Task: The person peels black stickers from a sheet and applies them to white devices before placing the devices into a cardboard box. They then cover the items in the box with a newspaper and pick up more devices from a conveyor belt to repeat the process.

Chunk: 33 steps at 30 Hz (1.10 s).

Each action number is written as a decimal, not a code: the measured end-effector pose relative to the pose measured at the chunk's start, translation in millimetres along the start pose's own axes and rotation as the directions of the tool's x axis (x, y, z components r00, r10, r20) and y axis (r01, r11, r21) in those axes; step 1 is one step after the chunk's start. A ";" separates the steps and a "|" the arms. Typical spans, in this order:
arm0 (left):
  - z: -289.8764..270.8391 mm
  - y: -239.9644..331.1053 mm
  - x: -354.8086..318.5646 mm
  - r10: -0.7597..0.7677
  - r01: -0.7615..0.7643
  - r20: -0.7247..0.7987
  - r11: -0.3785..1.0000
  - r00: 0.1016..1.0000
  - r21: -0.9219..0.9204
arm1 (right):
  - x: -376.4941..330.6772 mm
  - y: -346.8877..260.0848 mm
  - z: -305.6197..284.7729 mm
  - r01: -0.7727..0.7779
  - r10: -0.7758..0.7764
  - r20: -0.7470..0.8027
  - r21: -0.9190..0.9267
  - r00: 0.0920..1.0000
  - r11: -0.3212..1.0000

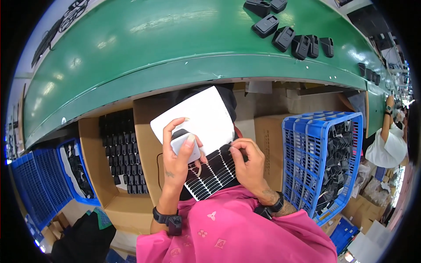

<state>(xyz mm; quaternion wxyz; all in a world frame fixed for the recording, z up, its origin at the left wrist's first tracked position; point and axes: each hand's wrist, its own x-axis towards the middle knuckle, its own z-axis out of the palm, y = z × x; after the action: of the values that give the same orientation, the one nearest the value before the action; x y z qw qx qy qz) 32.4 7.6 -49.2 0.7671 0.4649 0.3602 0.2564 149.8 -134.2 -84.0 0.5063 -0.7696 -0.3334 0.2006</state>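
Pads [215,173] lay in black rows on a white sheet [201,116], just under the right hand [250,164], whose pinched fingertips picked at one. The left hand [177,151] clenched a small white case [186,144]; a pad could have torn or stuck crooked if peeled too fast.

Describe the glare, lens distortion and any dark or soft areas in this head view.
Head view: pale ceiling-light streaks glare on the green conveyor belt, whose straight edge bows strongly from the fisheye; a black rim cuts off the corners; the left hand, right hand and sticker sheet are sharp and evenly lit; the far right, past the blue crate, is bright and compressed.
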 end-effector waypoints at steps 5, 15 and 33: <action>-6.9 0.1 2.3 -0.058 0.059 0.017 0.996 0.998 -0.062 | 1.3 -16.6 -35.3 -0.053 0.045 0.068 0.124 0.997 0.991; 1.2 31.3 -28.9 -0.168 0.209 0.232 0.964 0.958 -0.166 | 28.8 -93.7 -29.7 -0.482 0.288 0.402 0.557 0.869 0.677; 12.3 66.1 -42.7 -0.369 0.391 0.265 0.920 0.891 -0.035 | 39.1 -114.0 -23.9 -0.503 0.177 0.525 0.582 0.832 0.639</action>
<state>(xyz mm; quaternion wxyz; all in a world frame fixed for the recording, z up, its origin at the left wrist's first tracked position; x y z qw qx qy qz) 12.3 -1.2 27.3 0.8616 0.3803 0.3316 0.0553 157.2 -91.4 31.0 0.6256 -0.5065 -0.1775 0.5661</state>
